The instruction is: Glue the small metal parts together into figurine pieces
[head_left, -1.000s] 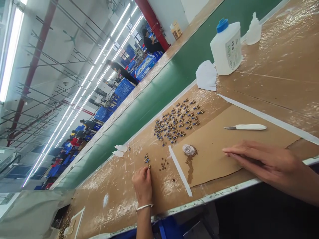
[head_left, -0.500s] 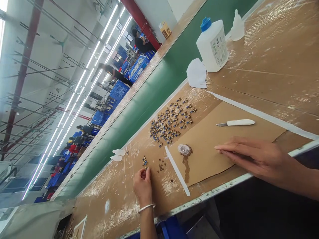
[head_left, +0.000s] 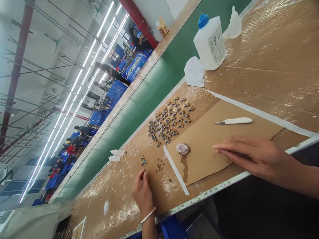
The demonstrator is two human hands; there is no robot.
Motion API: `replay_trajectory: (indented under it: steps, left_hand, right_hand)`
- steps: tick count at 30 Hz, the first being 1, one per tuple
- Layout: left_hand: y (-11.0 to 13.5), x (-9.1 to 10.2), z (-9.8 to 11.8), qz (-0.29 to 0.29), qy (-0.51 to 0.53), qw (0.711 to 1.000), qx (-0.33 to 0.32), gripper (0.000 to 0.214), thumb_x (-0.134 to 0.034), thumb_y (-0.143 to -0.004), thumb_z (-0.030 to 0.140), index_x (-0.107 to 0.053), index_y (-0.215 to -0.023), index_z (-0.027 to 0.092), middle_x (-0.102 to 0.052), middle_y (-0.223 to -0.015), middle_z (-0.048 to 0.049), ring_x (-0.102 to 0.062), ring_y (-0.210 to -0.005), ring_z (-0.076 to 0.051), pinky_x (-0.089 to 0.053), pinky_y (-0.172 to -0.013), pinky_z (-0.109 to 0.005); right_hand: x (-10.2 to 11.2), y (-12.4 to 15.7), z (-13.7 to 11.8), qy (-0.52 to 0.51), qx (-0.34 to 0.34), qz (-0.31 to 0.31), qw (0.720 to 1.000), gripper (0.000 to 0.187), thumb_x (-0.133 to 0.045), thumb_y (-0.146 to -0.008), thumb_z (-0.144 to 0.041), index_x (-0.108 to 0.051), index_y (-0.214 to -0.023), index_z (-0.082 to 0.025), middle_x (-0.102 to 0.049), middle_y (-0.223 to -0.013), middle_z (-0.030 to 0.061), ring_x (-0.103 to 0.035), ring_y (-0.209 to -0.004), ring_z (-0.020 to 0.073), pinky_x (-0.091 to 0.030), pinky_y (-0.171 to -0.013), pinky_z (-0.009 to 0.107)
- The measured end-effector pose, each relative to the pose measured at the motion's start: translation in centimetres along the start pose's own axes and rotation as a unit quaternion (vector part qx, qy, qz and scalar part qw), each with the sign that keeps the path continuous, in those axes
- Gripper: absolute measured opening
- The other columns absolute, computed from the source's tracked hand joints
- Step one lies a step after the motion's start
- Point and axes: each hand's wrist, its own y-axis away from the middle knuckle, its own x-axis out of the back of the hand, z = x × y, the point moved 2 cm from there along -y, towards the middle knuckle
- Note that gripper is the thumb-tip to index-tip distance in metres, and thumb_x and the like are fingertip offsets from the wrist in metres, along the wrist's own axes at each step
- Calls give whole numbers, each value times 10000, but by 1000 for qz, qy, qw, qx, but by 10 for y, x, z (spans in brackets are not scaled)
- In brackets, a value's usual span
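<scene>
My left hand [head_left: 143, 191] rests on the brown workbench with its fingers pinched together just below a small cluster of blue-and-brass parts [head_left: 143, 161]; what it pinches is too small to make out. My right hand [head_left: 251, 155] lies flat with fingers stretched out on a cardboard sheet [head_left: 214, 139], holding nothing. A large spread of several small blue-and-brass parts [head_left: 169, 120] lies beyond, with a few tiny dark beads [head_left: 159, 165] closer in. A white-handled knife [head_left: 234, 121] lies on the cardboard above my right hand. A small clear cap [head_left: 182, 148] sits in a dark stain.
A white bottle with a blue cap [head_left: 209, 42], a small squeeze bottle [head_left: 234, 23] and a white paper piece [head_left: 194, 72] stand at the far side. Two small white droppers [head_left: 116, 155] lie left. A green conveyor belt [head_left: 149, 99] runs beyond; other people work at blue crates [head_left: 117, 89] farther off.
My left hand has drawn back slightly toward me from the small cluster, fingers still pinched. My right hand stays flat on the cardboard. The view has shifted a little.
</scene>
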Motion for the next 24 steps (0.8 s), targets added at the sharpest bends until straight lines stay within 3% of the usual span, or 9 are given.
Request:
replay_trajectory:
  steps: [3,7,15,20,22,24]
  left_hand:
    - [20,-3,4,0,133,990,53,318,-706,-660,428,-675,-892,212,-700,-891,-35,-656,-835,-189,-511,-806,-349]
    - [48,-9,20,-19,295,950,103,299,-791,-559,426,-681,-772,246,-696,-751,19,-675,-742,-152,-535,-819,-346]
    - [65,-15,37,-43,409,898,156,240,-849,-496,302,-712,-687,251,-715,-710,25,-683,-695,-127,-549,-781,-247]
    - [64,-18,51,-21,340,930,135,264,-840,-491,365,-715,-690,245,-713,-702,20,-675,-697,-119,-538,-718,-186]
    - [62,-20,63,-5,258,960,106,283,-818,-520,399,-721,-729,235,-717,-738,8,-663,-700,-113,-526,-681,-167]
    - [58,-24,78,-24,158,985,60,310,-781,-576,422,-724,-807,223,-720,-816,-10,-656,-756,-129,-522,-709,-191]
  right_hand:
    - [-1,-1,-2,-20,-22,3,1000,349,-463,-866,-160,-570,-1154,-326,-677,-885,1,-655,-757,196,-557,-624,338]
    - [-2,3,1,-16,-30,-9,999,376,-467,-869,-160,-543,-1180,-357,-671,-896,-12,-651,-768,189,-559,-641,346]
    - [-3,4,2,-28,-34,-6,999,342,-466,-872,-146,-552,-1151,-325,-657,-877,2,-636,-771,177,-548,-656,349]
    - [-1,1,-2,-27,-29,3,999,291,-468,-872,-131,-578,-1100,-276,-657,-838,24,-625,-744,171,-544,-642,340]
    - [-1,0,-3,-25,-34,1,999,264,-459,-879,-138,-590,-1071,-264,-655,-816,28,-618,-725,167,-537,-633,333]
    - [0,0,-3,-22,-42,1,999,251,-442,-889,-145,-599,-1051,-254,-650,-797,29,-610,-711,161,-527,-626,318]
